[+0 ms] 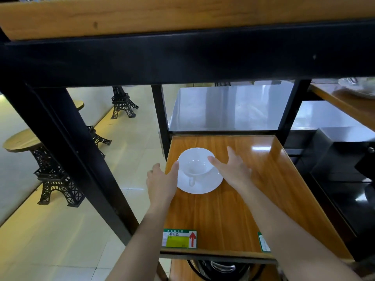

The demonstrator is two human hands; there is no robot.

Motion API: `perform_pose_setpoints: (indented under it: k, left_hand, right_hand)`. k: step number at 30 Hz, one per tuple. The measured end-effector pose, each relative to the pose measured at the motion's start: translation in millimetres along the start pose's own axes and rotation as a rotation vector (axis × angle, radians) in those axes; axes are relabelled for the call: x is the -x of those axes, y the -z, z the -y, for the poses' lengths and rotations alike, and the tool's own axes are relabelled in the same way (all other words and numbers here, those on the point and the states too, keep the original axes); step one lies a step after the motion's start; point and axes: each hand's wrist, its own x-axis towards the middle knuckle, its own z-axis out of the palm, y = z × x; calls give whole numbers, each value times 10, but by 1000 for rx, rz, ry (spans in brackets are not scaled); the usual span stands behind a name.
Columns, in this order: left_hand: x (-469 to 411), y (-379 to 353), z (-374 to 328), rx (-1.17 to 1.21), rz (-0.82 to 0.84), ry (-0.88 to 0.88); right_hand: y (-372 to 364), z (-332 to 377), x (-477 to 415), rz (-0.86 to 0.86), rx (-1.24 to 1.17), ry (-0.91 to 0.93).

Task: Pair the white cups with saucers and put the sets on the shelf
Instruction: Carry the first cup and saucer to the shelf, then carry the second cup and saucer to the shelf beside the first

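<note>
A white cup [196,161] stands upright on a white saucer [205,184], its handle pointing toward me. The set rests on the left rear part of a glossy wooden shelf [233,209]. My left hand [161,180] is at the left side of the set, its thumb touching the cup's rim and fingers spread beyond the shelf edge. My right hand [233,168] is at the right side, fingers apart, one fingertip against the cup's rim. Neither hand closes around anything.
A black metal frame and an upper wooden shelf [182,15] hang close overhead. Price labels [179,238] sit on the shelf's front lip. Eiffel-tower-shaped stools [54,173] stand on the tiled floor at left. Dark cabinets [345,159] are at right; another shelf lies below.
</note>
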Motion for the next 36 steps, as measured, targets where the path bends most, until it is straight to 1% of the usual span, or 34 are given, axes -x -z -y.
perform_pose_setpoints:
  k: [5,9,14,17,19,22,24,30,36]
  left_hand:
    - [343,104,61,-156,-20,-183]
    - [718,132,152,-164,-9,-306]
    - [1266,131,340,-270,57,-388]
    - [1595,118,429,-308,120,-411]
    - [1797,99,441,-301,162,-446]
    - [2112,52,379,-293,228,-538]
    - [2374,11,339,-292,280,-620]
    - [3257,-169,308,-280,471,-852]
    - [4605,-617,114,-243,752,-1048]
  right_hand:
    - [205,-145,355,-32,7,123]
    - [309,-335,714,-32,45,184]
    - [398,-705,1228,-8,74,249]
    - [494,-895,1554,26,111,166]
    - [593,-1001,1783,7,134,161]
    - [807,-1184,2176,-126,144,173]
    - [978,-1346,2467,-199,159,136]
    - [1433,-1981,3563,-332,211,-71]
    - [2118,-2763,4815,-501,192,-324]
